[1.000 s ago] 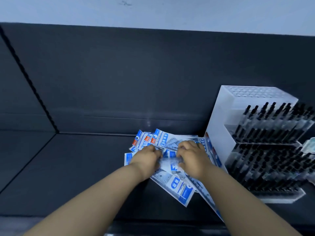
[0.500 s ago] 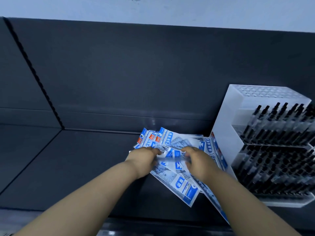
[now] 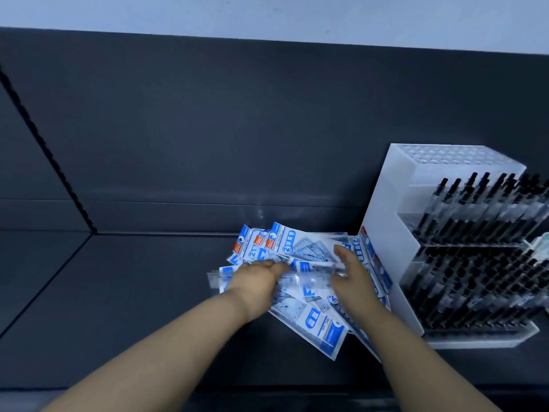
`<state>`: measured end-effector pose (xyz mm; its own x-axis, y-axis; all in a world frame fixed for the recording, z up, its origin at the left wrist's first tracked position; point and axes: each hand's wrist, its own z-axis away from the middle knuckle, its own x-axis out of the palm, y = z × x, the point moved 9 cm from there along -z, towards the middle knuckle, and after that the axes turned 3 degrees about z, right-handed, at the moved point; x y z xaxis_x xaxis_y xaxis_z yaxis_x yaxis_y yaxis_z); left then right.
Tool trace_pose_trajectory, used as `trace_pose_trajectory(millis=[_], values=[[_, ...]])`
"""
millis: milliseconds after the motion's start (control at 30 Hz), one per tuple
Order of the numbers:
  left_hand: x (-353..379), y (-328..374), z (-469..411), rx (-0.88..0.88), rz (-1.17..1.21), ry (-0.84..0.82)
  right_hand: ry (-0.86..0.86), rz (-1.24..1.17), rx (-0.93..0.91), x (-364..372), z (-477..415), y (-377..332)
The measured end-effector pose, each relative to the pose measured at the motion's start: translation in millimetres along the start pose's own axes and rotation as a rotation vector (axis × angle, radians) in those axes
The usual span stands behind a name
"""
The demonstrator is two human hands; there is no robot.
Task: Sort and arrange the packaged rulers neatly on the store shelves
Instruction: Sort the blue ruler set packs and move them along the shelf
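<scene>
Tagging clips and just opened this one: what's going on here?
A person is sorting a loose pile of ruler packs on a dark shelf, beside a white pen rack. The left hand grips one clear pack, blurred, held crosswise over the pile. The right hand is open at its other end. The pile is fanned out and untidy, with nothing lined up yet.

Left of the heap of packaged rulers point(image 3: 309, 316), the dark shelf point(image 3: 133, 292) lay bare out to its corner seam, with open room along the front edge too. On the right the white pen rack point(image 3: 383, 233) stood as a wall (packets leaned up against its side), and the back panel point(image 3: 237, 129) closed off the space just behind the heap.
</scene>
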<state>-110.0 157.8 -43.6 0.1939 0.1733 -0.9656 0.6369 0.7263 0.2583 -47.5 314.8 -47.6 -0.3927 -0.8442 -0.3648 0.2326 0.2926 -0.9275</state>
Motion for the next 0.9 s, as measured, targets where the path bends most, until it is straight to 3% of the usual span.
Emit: trace_pose_trajectory(millis=[100, 267, 433, 567, 733, 900], values=[[3, 5, -3, 0.018, -0.047, -0.006, -0.174, -0.079, 0.055, 21, 5, 0], [4, 7, -3, 0.031, -0.046, -0.013, 0.051, -0.105, 0.067, 2, -2, 10], [3, 1, -3, 0.025, -0.042, -0.011, 0.196, 0.120, -0.013, -11, 6, 7], [1, 13, -5, 0.064, -0.055, -0.002, 0.130, 0.092, -0.017, 0, 7, 7], [1, 12, -11, 0.068, -0.048, -0.002, 0.233, 0.120, -0.021, -20, 9, 5], [2, 17, -11, 0.079, -0.007, 0.010, 0.136, 0.092, -0.027, -6, 11, 0]])
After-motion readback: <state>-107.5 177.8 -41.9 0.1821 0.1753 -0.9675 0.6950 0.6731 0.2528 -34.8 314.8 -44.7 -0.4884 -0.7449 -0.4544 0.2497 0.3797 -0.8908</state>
